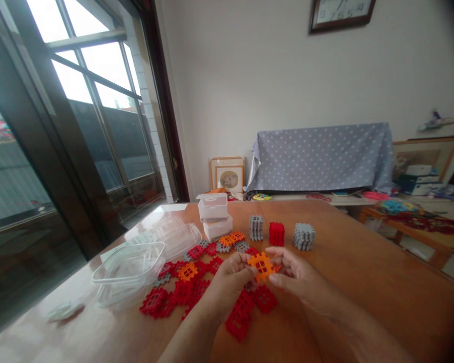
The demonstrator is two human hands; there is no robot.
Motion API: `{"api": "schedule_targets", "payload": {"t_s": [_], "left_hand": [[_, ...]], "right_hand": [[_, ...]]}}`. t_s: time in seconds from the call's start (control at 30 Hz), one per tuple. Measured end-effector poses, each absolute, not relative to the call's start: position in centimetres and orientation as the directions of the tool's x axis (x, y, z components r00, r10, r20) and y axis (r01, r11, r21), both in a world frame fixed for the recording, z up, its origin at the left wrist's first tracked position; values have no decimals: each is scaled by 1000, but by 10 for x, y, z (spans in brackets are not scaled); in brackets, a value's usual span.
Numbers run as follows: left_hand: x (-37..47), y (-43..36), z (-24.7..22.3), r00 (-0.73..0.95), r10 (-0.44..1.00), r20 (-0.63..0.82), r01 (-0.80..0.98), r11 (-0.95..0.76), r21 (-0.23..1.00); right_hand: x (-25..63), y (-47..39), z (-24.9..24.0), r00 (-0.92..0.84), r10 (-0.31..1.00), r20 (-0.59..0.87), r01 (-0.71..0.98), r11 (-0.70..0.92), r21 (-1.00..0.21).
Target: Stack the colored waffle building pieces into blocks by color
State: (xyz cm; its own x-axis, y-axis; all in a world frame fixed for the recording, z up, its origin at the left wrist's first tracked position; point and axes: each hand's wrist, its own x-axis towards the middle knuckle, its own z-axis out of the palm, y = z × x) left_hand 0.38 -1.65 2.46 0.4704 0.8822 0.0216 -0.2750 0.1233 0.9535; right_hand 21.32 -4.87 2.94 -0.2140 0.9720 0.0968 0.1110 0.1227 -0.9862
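Above the table, my left hand (230,275) pinches an orange toothed plastic building tile (263,266) by its left side. My right hand (297,269) has its thumb and fingers closed around the right edge of the same tile, where a small orange tip also shows. Beneath and around my left hand lie red tiles (184,292) in a loose spread, with grey ones and an orange tile (188,271) among them. Beyond my hands stand a grey tile stack (256,228), a red tile stack (277,234) and another grey stack (304,236).
Clear plastic tubs (128,267) and lids (177,237) occupy the table's left side. Two small white boxes (213,206) are stacked at the back. A crumpled plastic wrapper (65,311) lies near the left edge. A side table (435,237) stands to the right.
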Motion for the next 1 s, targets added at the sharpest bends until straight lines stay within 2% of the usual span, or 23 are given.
{"api": "schedule_targets", "payload": {"t_s": [0.3,0.57,0.7,1.0], "left_hand": [[5,-21,30,523,850,-56,-261,222,940],[-1,-16,29,438,896,-76,-257,206,944],[-6,-9,22,400,914,-64,-216,162,963],[-12,1,12,365,929,-53,-133,108,985]], "right_hand": [[219,-49,33,-258,937,235,433,330,-839],[270,-25,27,-96,948,302,566,301,-767],[296,-10,10,-36,948,316,580,278,-766],[303,-4,-10,-68,965,253,593,243,-768]]}}
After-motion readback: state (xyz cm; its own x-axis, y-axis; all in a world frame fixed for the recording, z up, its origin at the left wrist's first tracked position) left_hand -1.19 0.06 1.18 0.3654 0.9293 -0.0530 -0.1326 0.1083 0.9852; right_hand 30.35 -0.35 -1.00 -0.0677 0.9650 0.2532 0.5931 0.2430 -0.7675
